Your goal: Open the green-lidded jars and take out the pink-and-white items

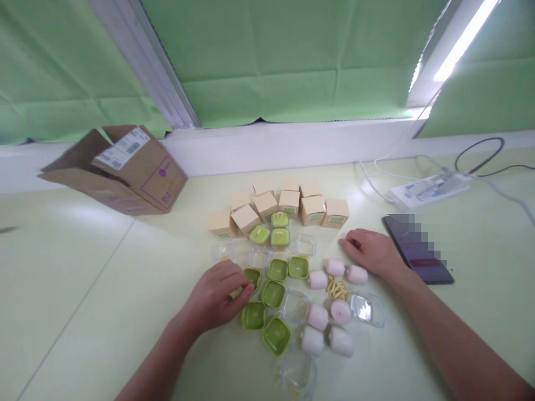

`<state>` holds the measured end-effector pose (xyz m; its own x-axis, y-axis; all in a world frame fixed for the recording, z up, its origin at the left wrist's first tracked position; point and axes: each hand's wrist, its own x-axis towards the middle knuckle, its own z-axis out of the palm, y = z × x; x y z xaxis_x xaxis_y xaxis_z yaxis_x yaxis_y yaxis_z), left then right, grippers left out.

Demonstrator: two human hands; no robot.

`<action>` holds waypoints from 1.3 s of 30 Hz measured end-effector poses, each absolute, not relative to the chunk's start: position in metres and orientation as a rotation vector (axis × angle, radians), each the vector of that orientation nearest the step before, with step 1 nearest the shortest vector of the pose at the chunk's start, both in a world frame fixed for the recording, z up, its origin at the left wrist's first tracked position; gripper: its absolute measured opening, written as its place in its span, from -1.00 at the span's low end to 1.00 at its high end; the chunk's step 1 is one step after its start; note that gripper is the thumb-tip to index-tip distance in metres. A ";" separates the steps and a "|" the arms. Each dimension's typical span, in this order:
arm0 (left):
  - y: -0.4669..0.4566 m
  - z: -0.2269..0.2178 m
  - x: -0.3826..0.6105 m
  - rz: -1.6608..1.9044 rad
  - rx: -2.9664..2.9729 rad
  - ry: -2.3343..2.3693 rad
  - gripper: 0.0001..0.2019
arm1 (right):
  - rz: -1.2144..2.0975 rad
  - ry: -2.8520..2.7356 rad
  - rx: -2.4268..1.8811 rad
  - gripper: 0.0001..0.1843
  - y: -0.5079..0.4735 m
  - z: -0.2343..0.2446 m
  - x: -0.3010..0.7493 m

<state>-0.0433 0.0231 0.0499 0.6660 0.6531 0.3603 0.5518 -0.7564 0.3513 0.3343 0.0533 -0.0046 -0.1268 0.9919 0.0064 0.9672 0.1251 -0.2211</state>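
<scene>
My left hand (pixel 221 292) is closed, thumb and fingers pinched at the edge of a small hollow green square lid (pixel 253 277). Its hidden fingers make the exact hold hard to see. More hollow green lids (pixel 276 336) lie face up beside it. My right hand (pixel 370 252) rests on the table, fingers loosely curled, with nothing visible in them. Just below that hand are several pale pink barrel-shaped pieces (pixel 317 316) around a pile of yellow rings (pixel 337 288). Clear square containers (pixel 295 306) stand among these parts. Farther back, three green-lidded containers (pixel 280 238) sit together.
Several small tan boxes (pixel 335 213) line the back of the layout. An open cardboard carton (pixel 154 178) stands at back left. To the right are a dark tablet or phone (pixel 413 250) and a white power strip (pixel 430 189) with cables. Green blinds hang behind.
</scene>
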 end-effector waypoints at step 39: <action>0.095 0.057 0.036 0.164 2.831 1.287 -0.59 | 0.248 -2.225 -1.974 -0.63 0.052 -0.002 0.335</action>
<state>0.0362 0.0948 0.0572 0.6529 0.7527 0.0841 0.7498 -0.6581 0.0686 0.3347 0.0523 -0.0016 -0.1182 0.9930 0.0071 0.9670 0.1167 -0.2263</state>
